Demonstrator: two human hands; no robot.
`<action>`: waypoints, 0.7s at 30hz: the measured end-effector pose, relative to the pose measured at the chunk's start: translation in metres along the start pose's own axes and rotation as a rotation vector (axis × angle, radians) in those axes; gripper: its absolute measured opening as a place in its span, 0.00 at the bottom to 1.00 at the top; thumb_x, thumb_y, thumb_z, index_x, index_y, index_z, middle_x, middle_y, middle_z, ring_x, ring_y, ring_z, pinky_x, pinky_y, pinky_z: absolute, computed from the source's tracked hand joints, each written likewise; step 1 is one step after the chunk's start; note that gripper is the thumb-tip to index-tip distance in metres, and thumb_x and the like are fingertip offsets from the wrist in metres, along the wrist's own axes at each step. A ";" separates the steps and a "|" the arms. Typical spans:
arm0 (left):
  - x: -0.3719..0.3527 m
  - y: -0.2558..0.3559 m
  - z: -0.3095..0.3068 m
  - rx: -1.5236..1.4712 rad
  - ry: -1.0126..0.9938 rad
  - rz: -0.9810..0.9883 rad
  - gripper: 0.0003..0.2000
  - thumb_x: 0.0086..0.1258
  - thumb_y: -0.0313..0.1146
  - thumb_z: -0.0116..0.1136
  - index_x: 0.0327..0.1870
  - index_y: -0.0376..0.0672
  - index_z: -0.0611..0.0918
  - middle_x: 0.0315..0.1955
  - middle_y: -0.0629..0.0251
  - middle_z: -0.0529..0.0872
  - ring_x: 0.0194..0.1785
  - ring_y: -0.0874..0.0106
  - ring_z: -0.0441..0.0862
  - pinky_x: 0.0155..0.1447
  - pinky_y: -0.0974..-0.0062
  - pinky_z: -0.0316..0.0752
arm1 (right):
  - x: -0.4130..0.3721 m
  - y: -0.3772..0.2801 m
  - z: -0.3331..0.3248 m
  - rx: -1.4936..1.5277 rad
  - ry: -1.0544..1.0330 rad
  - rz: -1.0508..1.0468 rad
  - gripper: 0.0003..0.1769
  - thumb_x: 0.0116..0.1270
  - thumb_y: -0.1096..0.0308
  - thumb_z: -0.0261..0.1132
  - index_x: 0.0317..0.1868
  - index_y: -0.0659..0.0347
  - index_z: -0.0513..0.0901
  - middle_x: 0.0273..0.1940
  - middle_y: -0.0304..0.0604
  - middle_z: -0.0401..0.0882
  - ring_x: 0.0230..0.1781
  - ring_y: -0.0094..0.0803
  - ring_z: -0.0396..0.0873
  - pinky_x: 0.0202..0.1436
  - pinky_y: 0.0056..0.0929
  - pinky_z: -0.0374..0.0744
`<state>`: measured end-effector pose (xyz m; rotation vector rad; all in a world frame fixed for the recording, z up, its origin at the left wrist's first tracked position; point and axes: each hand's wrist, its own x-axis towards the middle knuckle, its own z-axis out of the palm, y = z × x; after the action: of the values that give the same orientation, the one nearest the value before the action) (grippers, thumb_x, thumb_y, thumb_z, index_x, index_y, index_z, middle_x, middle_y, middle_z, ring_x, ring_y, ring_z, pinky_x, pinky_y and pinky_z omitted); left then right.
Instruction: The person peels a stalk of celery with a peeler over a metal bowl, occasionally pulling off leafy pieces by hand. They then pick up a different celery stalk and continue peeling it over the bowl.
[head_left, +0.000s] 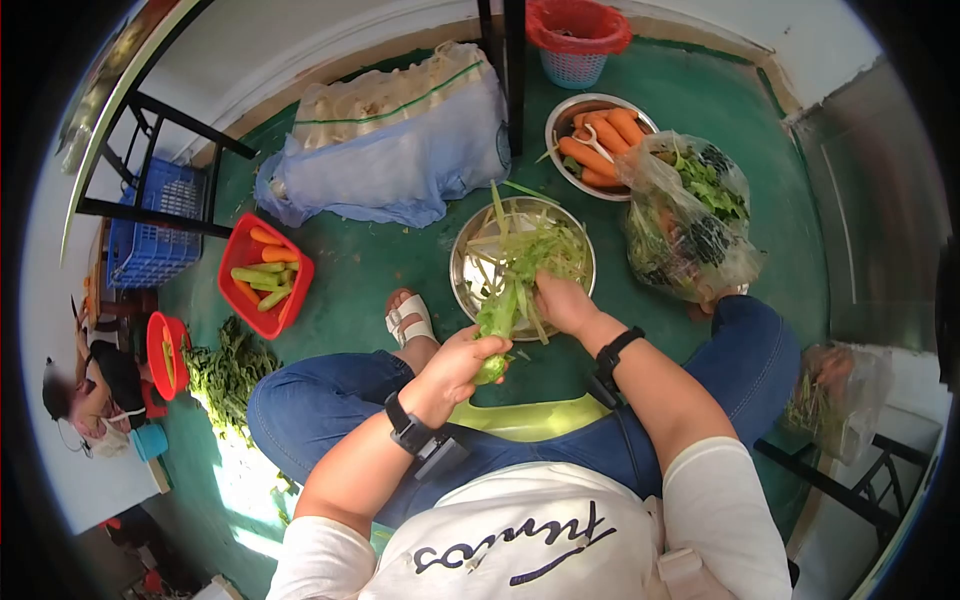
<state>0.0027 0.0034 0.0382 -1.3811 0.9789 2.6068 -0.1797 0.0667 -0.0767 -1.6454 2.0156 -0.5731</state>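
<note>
Two hands work over the lap, near centre. L hand (462,362): fingers wrapped tight around the near end of a green stalk (497,318) and holding it with its far end tilted toward the bowl. R hand (563,303): fingers curled shut on the stalk's far part, among loose strips. Cannot tell whether it also holds a tool.

Stalk position: between both hands, above the near rim of a steel bowl (462,270) on the green floor (370,270). Bowl contents: pale green strips (530,250), some hanging over the rim.

Wrists: black watch (405,425) on L, black band (618,350) on R.

Surroundings:
- Far right of the bowl: 2nd steel dish (556,118) w/ carrots (600,145).
- Right: clear bag (690,220) of leafy greens, touching the dish.
- Far centre: large pale sack (400,150), filled. Red basket (578,25) beyond it.
- Left: red tub (236,262) w/ carrots & green veg. Loose greens (230,370) on the floor near it.
- Far left: blue crate (160,230) under a black frame.
- Left edge: a 2nd person (95,395), seated low.
- Foot in a white sandal (408,318), just left of the bowl.
</note>
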 end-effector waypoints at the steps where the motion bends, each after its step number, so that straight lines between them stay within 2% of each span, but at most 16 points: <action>1: -0.002 0.000 0.001 -0.010 -0.012 -0.004 0.10 0.57 0.27 0.54 0.39 0.37 0.70 0.28 0.64 0.74 0.26 0.73 0.74 0.25 0.77 0.70 | 0.000 0.007 0.002 0.003 0.004 0.013 0.10 0.55 0.70 0.55 0.34 0.66 0.65 0.23 0.56 0.74 0.27 0.52 0.74 0.31 0.45 0.72; 9: -0.004 0.004 0.000 -0.009 -0.067 -0.068 0.10 0.58 0.27 0.54 0.39 0.36 0.71 0.28 0.63 0.73 0.27 0.71 0.74 0.24 0.77 0.68 | 0.003 0.041 0.018 0.016 -0.006 0.163 0.09 0.56 0.71 0.53 0.34 0.67 0.66 0.25 0.58 0.75 0.29 0.53 0.75 0.34 0.45 0.72; 14: -0.009 0.009 -0.004 -0.041 0.019 -0.107 0.09 0.58 0.27 0.53 0.38 0.35 0.71 0.28 0.64 0.73 0.27 0.71 0.73 0.23 0.77 0.67 | 0.006 0.050 0.029 0.011 -0.026 0.194 0.08 0.55 0.71 0.53 0.33 0.67 0.68 0.26 0.59 0.76 0.30 0.51 0.76 0.34 0.44 0.74; 16: -0.010 0.010 -0.006 -0.059 0.023 -0.134 0.09 0.58 0.26 0.53 0.38 0.35 0.71 0.28 0.63 0.73 0.27 0.71 0.73 0.23 0.77 0.67 | 0.004 0.058 0.030 0.005 -0.054 0.318 0.08 0.55 0.71 0.53 0.34 0.67 0.68 0.27 0.58 0.77 0.30 0.50 0.77 0.36 0.42 0.75; 20: -0.011 0.007 -0.016 -0.077 0.007 -0.183 0.10 0.59 0.28 0.53 0.41 0.38 0.70 0.29 0.65 0.73 0.27 0.71 0.73 0.23 0.76 0.70 | 0.003 0.072 0.036 -0.004 -0.116 0.386 0.09 0.56 0.72 0.53 0.37 0.68 0.69 0.30 0.58 0.77 0.33 0.49 0.77 0.38 0.41 0.75; 21: -0.012 0.009 -0.016 -0.070 0.001 -0.183 0.10 0.59 0.28 0.53 0.41 0.38 0.70 0.29 0.65 0.73 0.27 0.71 0.73 0.23 0.76 0.70 | 0.002 0.084 0.045 -0.003 -0.105 0.429 0.10 0.57 0.69 0.53 0.36 0.67 0.69 0.30 0.58 0.77 0.33 0.50 0.76 0.38 0.42 0.75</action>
<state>0.0188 -0.0098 0.0453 -1.4133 0.7296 2.5276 -0.2188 0.0800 -0.1625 -1.1612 2.1974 -0.3193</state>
